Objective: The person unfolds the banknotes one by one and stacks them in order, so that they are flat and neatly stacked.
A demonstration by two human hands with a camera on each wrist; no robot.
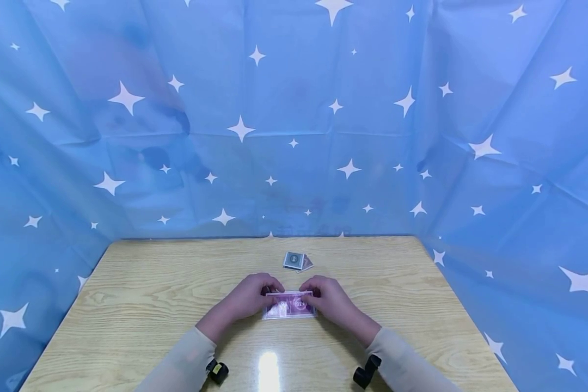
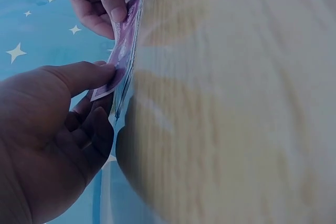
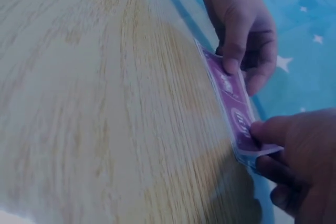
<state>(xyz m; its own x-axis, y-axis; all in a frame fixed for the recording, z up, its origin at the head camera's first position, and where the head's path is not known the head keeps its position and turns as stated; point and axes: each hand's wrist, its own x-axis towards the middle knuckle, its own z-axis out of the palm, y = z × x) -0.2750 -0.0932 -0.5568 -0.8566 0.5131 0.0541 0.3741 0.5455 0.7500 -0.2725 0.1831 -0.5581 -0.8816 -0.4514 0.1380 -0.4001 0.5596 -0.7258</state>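
A glossy purple printed sheet (image 1: 290,306) with a white border and pale markings lies crosswise low over the table, in front of the person. My left hand (image 1: 251,296) pinches its left end, thumb on the printed face and fingers curled beneath. At the other end, my right hand (image 1: 335,298) has the same kind of pinch, its thumb (image 3: 270,129) near the corner. Seen from the left wrist, the sheet (image 2: 123,45) bends slightly, and thin layered edges show along its underside. The fingertips below it are partly hidden.
Beyond the hands sits a small stack of dark square cards (image 1: 293,259) with a round emblem, a purplish card (image 1: 307,263) sticking out on its right. The wooden table (image 1: 176,272) ends at a blue star-printed curtain (image 1: 294,163) behind and on both sides.
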